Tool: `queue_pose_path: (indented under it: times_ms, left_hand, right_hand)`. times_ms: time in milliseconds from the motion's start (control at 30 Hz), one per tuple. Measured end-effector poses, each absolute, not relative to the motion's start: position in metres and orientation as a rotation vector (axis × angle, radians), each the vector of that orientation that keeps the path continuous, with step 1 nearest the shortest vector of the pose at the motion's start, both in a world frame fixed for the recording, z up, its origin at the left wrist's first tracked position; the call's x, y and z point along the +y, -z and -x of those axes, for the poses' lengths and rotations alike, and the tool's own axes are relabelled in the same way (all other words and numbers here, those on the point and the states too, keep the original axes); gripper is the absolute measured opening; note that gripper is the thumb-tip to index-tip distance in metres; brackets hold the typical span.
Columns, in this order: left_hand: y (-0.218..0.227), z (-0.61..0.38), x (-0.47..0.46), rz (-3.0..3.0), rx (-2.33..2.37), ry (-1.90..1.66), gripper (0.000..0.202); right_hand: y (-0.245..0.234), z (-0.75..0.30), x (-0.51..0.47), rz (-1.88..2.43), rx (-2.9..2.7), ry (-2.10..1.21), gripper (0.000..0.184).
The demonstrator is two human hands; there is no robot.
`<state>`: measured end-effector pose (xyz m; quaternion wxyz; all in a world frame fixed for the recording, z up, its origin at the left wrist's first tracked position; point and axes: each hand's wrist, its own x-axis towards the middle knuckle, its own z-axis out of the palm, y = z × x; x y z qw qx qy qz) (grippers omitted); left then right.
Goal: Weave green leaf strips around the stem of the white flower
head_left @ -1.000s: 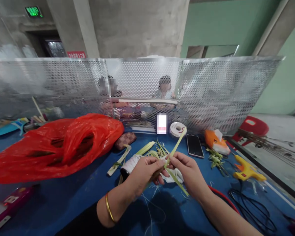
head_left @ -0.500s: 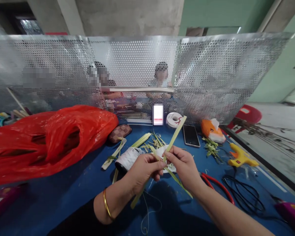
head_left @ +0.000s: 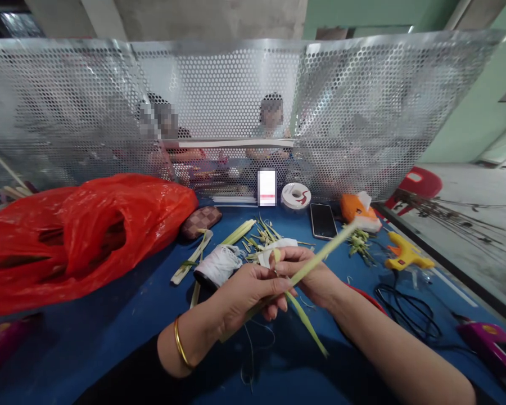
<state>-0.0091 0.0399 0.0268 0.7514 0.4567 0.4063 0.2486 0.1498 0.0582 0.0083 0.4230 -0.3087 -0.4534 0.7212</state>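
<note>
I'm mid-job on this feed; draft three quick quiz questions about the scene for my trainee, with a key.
1. What does the left hand hold?
A. a glue gun
B. a pale green strip
C. a red bag
2. True or false: seen from the wearer, the dark-screened phone lies between the ribbon reel and the orange tissue pack.
3. Which wrist wears the gold bangle?

Key: 1. B; 2. True; 3. Left.

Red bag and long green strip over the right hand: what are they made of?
The red bag looks like thin plastic: glossy and crinkled. The green strip could be leaf or husk: flat, dull, yellowish, but which is unclear.
</note>
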Motion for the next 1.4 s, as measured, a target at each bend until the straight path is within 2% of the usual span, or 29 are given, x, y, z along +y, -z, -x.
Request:
queue_pose_path:
  times_ms: [533,833,1000,1167,1267,1400]
  left_hand:
    - [-0.028,0.009,0.040,-1.074,0.930,-0.453,0.025]
    - [-0.037,0.013,0.045,-0.948,0.868,-0.681,0.040]
    - [-0.042,0.022,0.051,-0.930,0.912,-0.844,0.028]
    - [-0.044,0.021,0.052,-0.938,0.965,-0.958,0.021]
    - [-0.040,0.017,0.052,-0.935,0.996,-1.026,0.018]
    - [-0.034,0.015,0.052,-0.915,1.014,-1.079,0.020]
  right_hand:
    - [-0.008,-0.134,0.046,0.779,-1.053,-1.667,0.020]
    - [-0.016,-0.147,0.060,1.047,-1.175,-1.463,0.035]
    - [-0.024,-0.153,0.059,1.040,-1.403,-1.422,0.035]
    - [-0.026,-0.149,0.051,1.152,-1.640,-1.048,0.026]
    - [-0.024,-0.148,0.046,1.153,-1.722,-0.779,0.027]
    - [-0.023,-0.149,0.045,1.129,-1.791,-0.693,0.027]
